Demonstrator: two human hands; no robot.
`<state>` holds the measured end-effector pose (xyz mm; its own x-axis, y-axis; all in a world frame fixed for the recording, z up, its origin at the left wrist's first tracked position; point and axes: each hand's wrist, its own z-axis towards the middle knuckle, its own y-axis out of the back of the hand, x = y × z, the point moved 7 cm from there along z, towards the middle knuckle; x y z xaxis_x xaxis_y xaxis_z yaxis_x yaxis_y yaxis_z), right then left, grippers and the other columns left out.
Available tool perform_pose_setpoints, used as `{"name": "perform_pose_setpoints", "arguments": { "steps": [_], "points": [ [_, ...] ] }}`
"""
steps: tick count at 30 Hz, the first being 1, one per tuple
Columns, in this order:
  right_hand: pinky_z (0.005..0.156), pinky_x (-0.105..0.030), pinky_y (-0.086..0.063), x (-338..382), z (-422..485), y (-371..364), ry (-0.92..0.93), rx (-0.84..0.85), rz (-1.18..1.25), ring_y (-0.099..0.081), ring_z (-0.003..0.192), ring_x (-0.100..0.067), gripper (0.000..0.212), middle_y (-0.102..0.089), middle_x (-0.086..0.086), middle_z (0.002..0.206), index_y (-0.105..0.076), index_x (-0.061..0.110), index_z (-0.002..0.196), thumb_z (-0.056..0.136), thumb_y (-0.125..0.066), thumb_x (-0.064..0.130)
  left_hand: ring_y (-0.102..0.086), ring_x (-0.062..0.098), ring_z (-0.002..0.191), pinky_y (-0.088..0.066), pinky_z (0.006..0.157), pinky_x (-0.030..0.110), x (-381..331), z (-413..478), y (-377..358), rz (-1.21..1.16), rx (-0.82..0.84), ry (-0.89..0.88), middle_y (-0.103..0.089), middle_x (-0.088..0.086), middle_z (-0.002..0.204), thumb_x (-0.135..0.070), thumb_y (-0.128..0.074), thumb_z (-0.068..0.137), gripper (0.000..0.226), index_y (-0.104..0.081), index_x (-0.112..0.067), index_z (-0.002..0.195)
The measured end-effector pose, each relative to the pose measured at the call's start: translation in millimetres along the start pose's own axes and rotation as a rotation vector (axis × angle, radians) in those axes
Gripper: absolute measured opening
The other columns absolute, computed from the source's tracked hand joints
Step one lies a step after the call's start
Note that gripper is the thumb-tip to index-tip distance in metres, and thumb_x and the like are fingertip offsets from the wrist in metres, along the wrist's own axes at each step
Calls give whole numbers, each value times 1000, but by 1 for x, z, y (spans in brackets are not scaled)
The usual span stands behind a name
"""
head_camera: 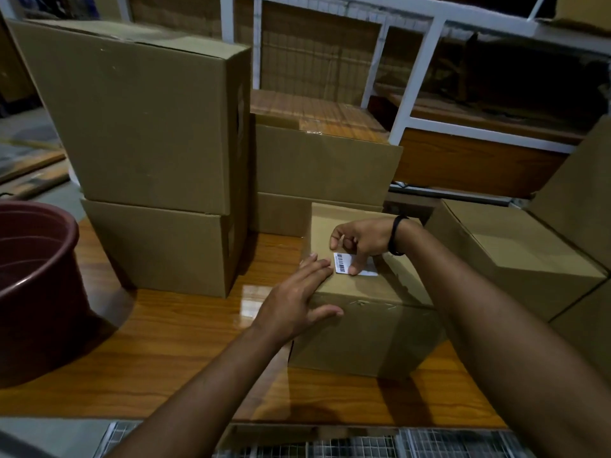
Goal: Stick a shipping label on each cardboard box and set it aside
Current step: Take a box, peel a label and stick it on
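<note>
A cardboard box (360, 332) stands on the wooden table in front of me. On its top lies a white shipping label (344, 263) with a barcode. My right hand (360, 242) is over the label, fingers curled, its thumb pressing the label down onto the box. My left hand (297, 297) lies flat with straight fingers on the box's near left top edge, fingertips beside the label. Part of the label is hidden under my right hand.
Two stacked cardboard boxes (148, 127) stand at the left, more boxes (324, 166) behind, and others (515, 259) at the right. A dark red tub (36, 292) sits at the table's left end. The wooden table (185, 342) has a white shelf frame (420, 77) behind it.
</note>
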<state>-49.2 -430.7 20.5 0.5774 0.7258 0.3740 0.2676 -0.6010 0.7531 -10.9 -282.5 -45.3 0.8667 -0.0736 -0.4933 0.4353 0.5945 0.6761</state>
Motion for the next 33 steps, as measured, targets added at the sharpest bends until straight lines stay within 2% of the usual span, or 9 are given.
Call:
{"name": "perform_pose_setpoints", "arguments": {
  "steps": [6, 13, 18, 20, 22, 25, 28, 30, 33],
  "points": [
    [79, -37, -53, 1, -7, 2, 27, -84, -16, -59, 93, -20, 39, -63, -2, 96, -52, 21, 89, 70, -84, 11, -14, 3, 144, -22, 112, 27, -1, 1, 2, -31, -1, 12, -43, -1, 150, -58, -67, 76, 79, -49, -15, 140],
    [77, -32, -54, -22, -27, 13, 84, -260, 165, -63, 97, -20, 31, -68, -3, 104, -65, 15, 98, 73, -83, 19, -17, 7, 145, -27, 114, 32, 1, -1, -2, -25, 15, 18, -42, -3, 151, -62, -62, 77, 80, -47, -17, 141],
    [84, -37, -53, -40, -55, 15, 214, -349, 415, -65, 95, -16, 24, -67, -9, 97, -55, 14, 77, 81, -66, -8, -19, 4, 143, -20, 115, 28, 2, -3, 2, -9, -16, -26, -46, -2, 148, -61, -62, 78, 77, -51, -15, 139],
    [81, -29, -55, -47, -69, 21, 247, -418, 562, -67, 100, -10, 27, -69, -7, 103, -51, 10, 75, 82, -58, -16, -19, 4, 143, -17, 116, 27, -1, -3, 3, 4, -25, -42, -47, -1, 147, -62, -61, 79, 77, -52, -14, 138],
    [76, -23, -53, -53, -80, 24, 261, -481, 662, -66, 99, -7, 27, -69, -4, 108, -50, 11, 75, 83, -59, -13, -17, 1, 142, -12, 116, 22, -2, -3, 3, 8, -22, -39, -46, -1, 148, -63, -59, 79, 77, -52, -14, 138],
    [77, -31, -53, -57, -84, 20, 272, -491, 758, -66, 94, -20, 12, -68, -12, 107, -60, 14, 83, 80, -69, 8, -16, -1, 142, -9, 116, 20, -3, -1, 5, 18, -4, -8, -44, -5, 149, -74, -51, 78, 84, -51, -17, 139],
    [77, -33, -53, -56, -78, 7, 217, -521, 817, -65, 84, -19, 8, -66, -9, 96, -63, 14, 95, 87, -64, 15, -24, -2, 138, -14, 118, 30, -7, 6, 11, -13, 47, 91, -47, -10, 146, -89, -37, 71, 94, -54, -23, 136],
    [81, -35, -52, -46, -73, -2, 211, -531, 769, -64, 86, -17, 6, -67, -3, 94, -64, 17, 96, 91, -61, 18, -34, 0, 132, -29, 114, 39, -14, 12, 19, -104, 47, 203, -54, -11, 138, -87, -43, 68, 88, -58, -27, 131],
    [74, -30, -55, -27, -68, -14, 272, -493, 781, -66, 83, -13, 13, -69, 0, 91, -67, 15, 99, 89, -64, 23, -53, 8, 117, -50, 87, 26, -26, 15, 30, -402, -51, 369, -60, -8, 127, -78, -65, 64, 84, -57, -28, 132]
  ]
}}
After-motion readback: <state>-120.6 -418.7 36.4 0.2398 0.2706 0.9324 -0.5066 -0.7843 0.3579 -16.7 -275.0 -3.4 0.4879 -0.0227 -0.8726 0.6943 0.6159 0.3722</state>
